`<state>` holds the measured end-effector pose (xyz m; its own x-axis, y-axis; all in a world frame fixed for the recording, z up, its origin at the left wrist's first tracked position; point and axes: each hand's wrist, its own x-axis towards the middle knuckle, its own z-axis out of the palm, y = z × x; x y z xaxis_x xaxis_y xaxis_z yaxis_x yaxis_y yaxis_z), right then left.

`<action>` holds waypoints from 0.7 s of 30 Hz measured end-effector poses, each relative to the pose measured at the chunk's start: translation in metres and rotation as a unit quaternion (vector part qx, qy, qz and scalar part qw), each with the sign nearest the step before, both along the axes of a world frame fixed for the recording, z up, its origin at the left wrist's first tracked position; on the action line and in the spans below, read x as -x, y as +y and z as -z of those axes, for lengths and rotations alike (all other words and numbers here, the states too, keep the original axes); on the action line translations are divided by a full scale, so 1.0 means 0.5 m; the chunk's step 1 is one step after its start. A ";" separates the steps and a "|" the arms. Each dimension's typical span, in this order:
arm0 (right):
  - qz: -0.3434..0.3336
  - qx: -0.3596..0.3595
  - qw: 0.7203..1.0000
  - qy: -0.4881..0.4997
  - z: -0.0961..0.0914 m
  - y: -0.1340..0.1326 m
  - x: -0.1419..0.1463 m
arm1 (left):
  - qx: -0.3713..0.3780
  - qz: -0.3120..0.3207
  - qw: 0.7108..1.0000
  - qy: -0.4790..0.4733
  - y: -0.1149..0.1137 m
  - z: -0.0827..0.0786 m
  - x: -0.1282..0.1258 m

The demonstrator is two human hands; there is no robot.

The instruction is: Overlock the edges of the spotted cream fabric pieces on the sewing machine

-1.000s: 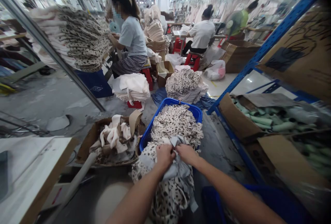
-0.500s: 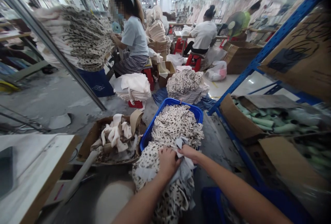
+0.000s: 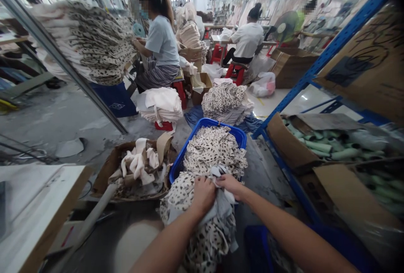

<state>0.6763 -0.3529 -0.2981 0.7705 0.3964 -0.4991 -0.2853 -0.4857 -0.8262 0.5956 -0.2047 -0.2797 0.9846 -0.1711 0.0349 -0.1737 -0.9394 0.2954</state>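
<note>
My left hand (image 3: 203,195) and my right hand (image 3: 228,185) are close together, both gripping a bunched bundle of cream fabric with dark leopard-like spots (image 3: 195,226). A grey-blue cloth (image 3: 221,210) runs through the bundle beneath my fingers. The bundle hangs over the front of a blue plastic basket (image 3: 217,129), which is heaped with more spotted fabric (image 3: 214,151). The basket's near edge is hidden by the bundle.
A cardboard box of cream scraps (image 3: 135,165) is left of the basket, beside a white table (image 3: 41,205). Right stands a blue metal rack (image 3: 315,67) with green thread cones (image 3: 318,147). A seated co-worker (image 3: 160,41) is beyond a tall spotted stack (image 3: 91,41).
Both hands stay on the bundle, with the grey-blue cloth bunched slightly differently under them. The view has shifted slightly.
</note>
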 end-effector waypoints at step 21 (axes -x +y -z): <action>-0.099 0.296 0.878 -0.362 -0.001 -0.043 -0.090 | -0.056 0.033 0.982 0.180 0.013 -0.036 -0.032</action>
